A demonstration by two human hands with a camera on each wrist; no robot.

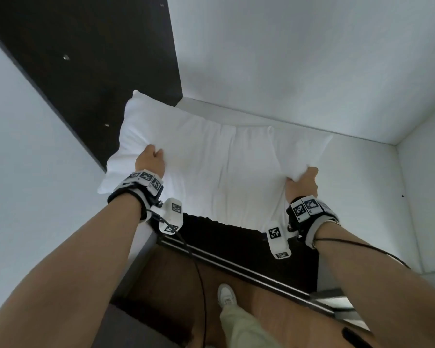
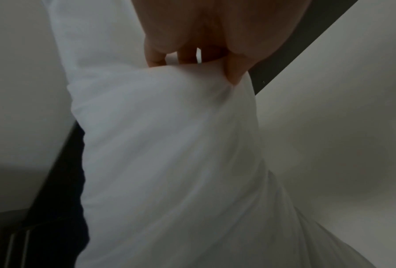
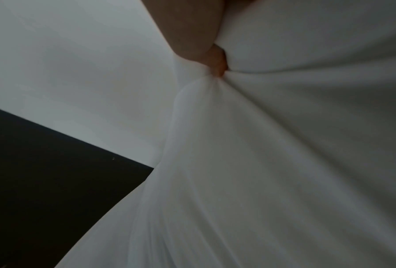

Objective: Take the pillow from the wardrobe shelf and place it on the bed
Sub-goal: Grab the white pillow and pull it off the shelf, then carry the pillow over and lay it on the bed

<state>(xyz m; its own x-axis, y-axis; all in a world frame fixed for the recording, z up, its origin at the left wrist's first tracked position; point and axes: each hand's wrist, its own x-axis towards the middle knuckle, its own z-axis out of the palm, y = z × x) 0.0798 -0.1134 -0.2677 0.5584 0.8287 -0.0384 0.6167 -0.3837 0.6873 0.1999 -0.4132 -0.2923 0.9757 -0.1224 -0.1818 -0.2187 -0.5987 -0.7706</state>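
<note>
A large white pillow [image 1: 219,162] is held up at arm's length in front of the open wardrobe. My left hand [image 1: 151,159] grips its left side, with fabric bunched under the curled fingers [image 2: 155,58]. My right hand [image 1: 302,180] grips the right side, and creases radiate from that fist. In the left wrist view the pillow [image 2: 165,163] hangs below my left hand [image 2: 192,59]. The right wrist view shows the pillow [image 3: 272,154] pinched at my right hand [image 3: 215,61]. Whether the pillow still touches a shelf cannot be told. The bed is not in view.
White wardrobe walls [image 1: 299,59] surround the pillow on the back and right. A dark panel [image 1: 86,59] rises at the upper left. Below, a metal sliding-door track [image 1: 236,270] crosses the wooden floor [image 1: 166,285], where my leg and white shoe [image 1: 227,296] stand.
</note>
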